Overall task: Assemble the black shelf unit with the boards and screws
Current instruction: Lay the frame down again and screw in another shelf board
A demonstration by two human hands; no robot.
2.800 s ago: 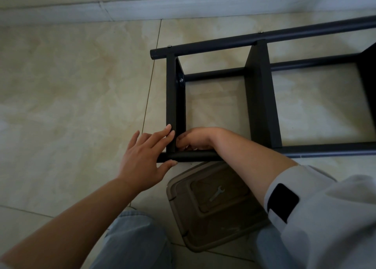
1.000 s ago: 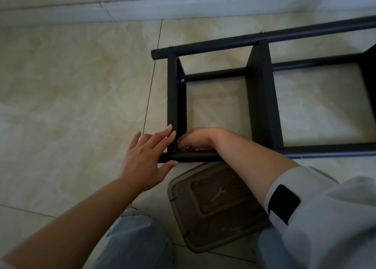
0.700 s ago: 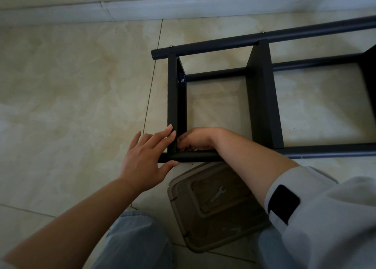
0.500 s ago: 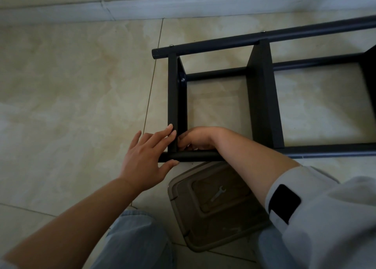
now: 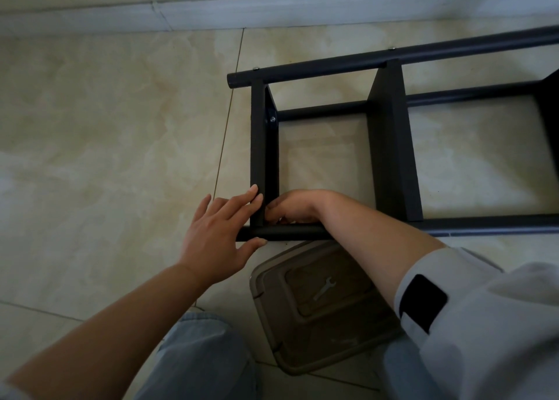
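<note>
On a tiled floor (image 5: 106,145) beside the skirting board (image 5: 272,9), I kneel over the black shelf unit (image 5: 390,145), which lies on its side with its poles running off the right edge of view. My left hand (image 5: 216,236) is spread flat, fingers straight against the outer face of the end board (image 5: 257,145) and thumb under the near pole (image 5: 290,232); my right hand (image 5: 290,207) reaches inside the corner with fingers curled, apparently on a screw I cannot see, so whether it pinches anything I cannot tell. The risk, as I judge it, is at this hidden joint: if the board shifts under my left palm, the holes could fall out of line and the screw start crooked or drop onto the tiles and roll away. Working by feel, I might also jam a fingertip between board and pole. A fitted screw (image 5: 272,119) shows at the board's far corner, so this end looks half fastened and could still rack. Room is ample to my left, open floor up to the wall; to my right the frame and the next board (image 5: 393,145) hem my forearm in. Close behind the pole sits a brown plastic box (image 5: 320,318) with a small wrench (image 5: 324,288) on its lid, near my knees, limiting how far I can pull the frame toward me.
</note>
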